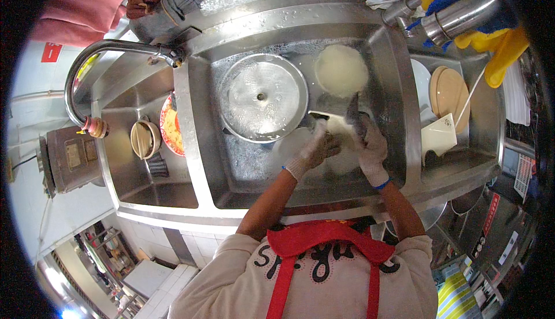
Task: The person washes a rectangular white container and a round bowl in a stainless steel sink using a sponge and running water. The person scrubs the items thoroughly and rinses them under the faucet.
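Note:
Both hands wear light knit gloves over the middle basin of a steel sink. My left hand (pixel 315 148) holds the left side of a pale, squarish dish (pixel 337 125). My right hand (pixel 372 148) is at the dish's right side, closed on a dark cloth or scrubber (pixel 357 113) whose kind I cannot tell. Left of the hands, a round metal lid (pixel 262 98) with a hole at its centre lies in foamy water. Beyond them a round, pale plate (pixel 341 71) sits in the water. Another whitish round shape, blurred, lies under and beside my left hand.
A steel divider stands on each side of the basin. The left basin holds a small bowl (pixel 145 140) and a red patterned plate (pixel 172 122). In the right basin are brown round plates (pixel 451 98) and a square white dish (pixel 439 135). A curved faucet (pixel 115 46) reaches over the left basin.

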The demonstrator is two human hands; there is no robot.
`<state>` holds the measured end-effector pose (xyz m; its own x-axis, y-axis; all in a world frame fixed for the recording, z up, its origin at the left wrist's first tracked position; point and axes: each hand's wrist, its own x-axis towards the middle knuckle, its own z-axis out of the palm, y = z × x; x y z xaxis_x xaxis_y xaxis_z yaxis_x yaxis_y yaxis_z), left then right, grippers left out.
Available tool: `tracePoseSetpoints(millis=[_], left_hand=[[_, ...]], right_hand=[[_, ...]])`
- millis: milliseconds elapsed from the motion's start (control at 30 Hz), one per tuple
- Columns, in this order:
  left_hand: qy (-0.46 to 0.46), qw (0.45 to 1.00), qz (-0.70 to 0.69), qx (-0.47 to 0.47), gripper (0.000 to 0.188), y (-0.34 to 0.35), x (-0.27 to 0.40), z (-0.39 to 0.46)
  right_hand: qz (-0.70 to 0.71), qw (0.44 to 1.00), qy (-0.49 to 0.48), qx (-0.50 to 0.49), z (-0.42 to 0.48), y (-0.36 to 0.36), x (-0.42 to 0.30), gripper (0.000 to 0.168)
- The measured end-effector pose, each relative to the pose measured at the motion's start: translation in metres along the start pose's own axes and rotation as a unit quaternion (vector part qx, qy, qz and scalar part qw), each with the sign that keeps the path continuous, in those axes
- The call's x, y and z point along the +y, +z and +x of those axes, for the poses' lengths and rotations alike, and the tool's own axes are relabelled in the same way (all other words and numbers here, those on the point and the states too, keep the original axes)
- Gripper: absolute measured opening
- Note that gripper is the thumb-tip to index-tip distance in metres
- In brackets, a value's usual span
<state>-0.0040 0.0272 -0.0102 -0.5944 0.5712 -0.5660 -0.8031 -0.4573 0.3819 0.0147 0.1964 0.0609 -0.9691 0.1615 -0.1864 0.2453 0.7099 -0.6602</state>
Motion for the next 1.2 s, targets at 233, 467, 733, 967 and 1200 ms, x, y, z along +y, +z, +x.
tracePoseSetpoints(millis=[233, 467, 733, 967, 1200], left_hand=[[0.087, 0.98, -0.155, 0.084, 0.043, 0.023, 0.031, -0.016], [0.138, 0.984, 0.012, 0.116, 0.026, 0.007, 0.032, -0.014], [0.16, 0.964, -0.073, 0.197, 0.033, -0.029, 0.011, 0.002], [0.136, 0.981, 0.063, 0.122, 0.051, -0.011, 0.018, -0.009], [0.121, 0.984, 0.095, 0.09, 0.039, -0.008, 0.013, -0.017]], right_hand=[[-0.287, 0.889, -0.356, 0.009, -0.011, -0.002, -0.031, 0.049], [-0.34, 0.797, -0.495, -0.072, -0.027, 0.024, -0.032, 0.048], [-0.4, 0.815, -0.365, -0.205, 0.011, 0.005, 0.024, 0.053], [-0.28, 0.941, -0.104, -0.16, 0.046, 0.03, 0.113, 0.047], [-0.233, 0.95, -0.175, -0.111, 0.019, 0.026, -0.003, 0.046]])
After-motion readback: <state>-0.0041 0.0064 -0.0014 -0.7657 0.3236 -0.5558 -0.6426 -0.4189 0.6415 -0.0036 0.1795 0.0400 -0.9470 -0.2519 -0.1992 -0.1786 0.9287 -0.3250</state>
